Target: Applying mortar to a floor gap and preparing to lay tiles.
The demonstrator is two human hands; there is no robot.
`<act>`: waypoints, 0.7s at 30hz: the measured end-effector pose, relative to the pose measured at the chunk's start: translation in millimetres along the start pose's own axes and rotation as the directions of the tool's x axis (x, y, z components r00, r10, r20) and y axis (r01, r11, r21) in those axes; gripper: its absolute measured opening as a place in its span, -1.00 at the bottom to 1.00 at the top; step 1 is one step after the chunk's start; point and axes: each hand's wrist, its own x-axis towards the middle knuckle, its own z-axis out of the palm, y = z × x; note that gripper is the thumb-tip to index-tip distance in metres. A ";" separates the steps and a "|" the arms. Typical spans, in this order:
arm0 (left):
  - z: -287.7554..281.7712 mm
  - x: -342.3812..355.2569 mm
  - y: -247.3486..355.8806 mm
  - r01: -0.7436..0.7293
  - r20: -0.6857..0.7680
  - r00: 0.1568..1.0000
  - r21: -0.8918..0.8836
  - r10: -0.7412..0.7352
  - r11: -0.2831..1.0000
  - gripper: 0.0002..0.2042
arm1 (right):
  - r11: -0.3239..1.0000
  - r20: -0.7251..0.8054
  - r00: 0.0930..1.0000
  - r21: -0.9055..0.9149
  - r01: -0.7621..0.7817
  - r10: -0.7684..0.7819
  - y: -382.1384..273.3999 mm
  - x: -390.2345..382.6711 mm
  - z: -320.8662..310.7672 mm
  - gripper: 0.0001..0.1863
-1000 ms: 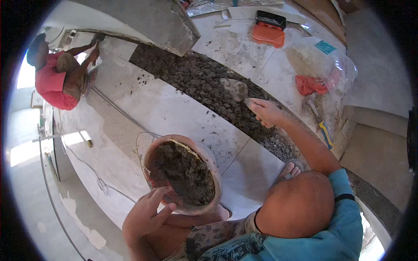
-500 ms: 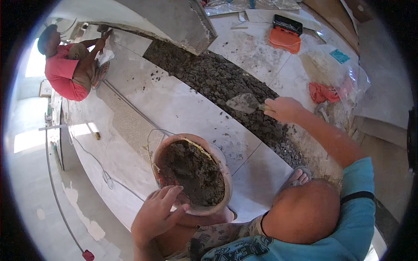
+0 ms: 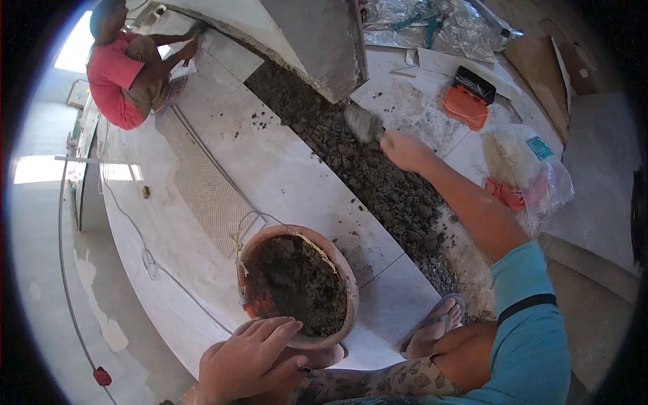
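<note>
My right hand is wrapped round the handle of a trowel. The trowel's mortar-smeared blade is over the far part of a strip of dark, crumbly mortar that runs between light floor tiles. My left hand rests by the near rim of a round bucket, fingers stretched out and nothing in them. Dark wet mortar lies in the bucket, and a yellowish cord hangs about its rim. Whether the left fingers touch the rim, I cannot tell.
A person in a red shirt squats at far left, working on the tiles. Ridged adhesive covers floor left of the bucket. A concrete block edge overhangs the strip. An orange-black case and clear plastic bag lie right.
My right hand and the trowel have moved farther away along the mortar strip, toward the concrete edge. My left hand stays near the bucket. The view has shifted.
</note>
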 end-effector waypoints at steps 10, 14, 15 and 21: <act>-1.1 1.2 -3.9 0.039 -0.049 0.998 -0.057 -0.042 0.998 -0.46 | 0.999 -0.103 0.993 -0.010 -0.054 0.052 -19.1 -6.4 6.4 -0.72; -1.7 0.8 -7.3 -0.011 0.023 1.000 -0.092 0.014 0.996 -0.48 | 0.993 -0.043 0.992 -0.019 -0.116 0.115 -24.6 -31.6 34.3 -0.70; -1.5 0.0 -8.7 -0.002 0.014 1.000 -0.079 0.003 0.997 -0.48 | 0.993 -0.043 0.992 -0.017 -0.117 0.117 -24.3 -32.8 31.3 -0.70; -4.9 -2.5 3.4 -0.027 -0.006 1.000 -0.044 0.027 0.999 -0.48 | 0.987 -0.118 0.991 -0.137 -0.080 0.064 -37.4 -17.1 -1.1 -0.68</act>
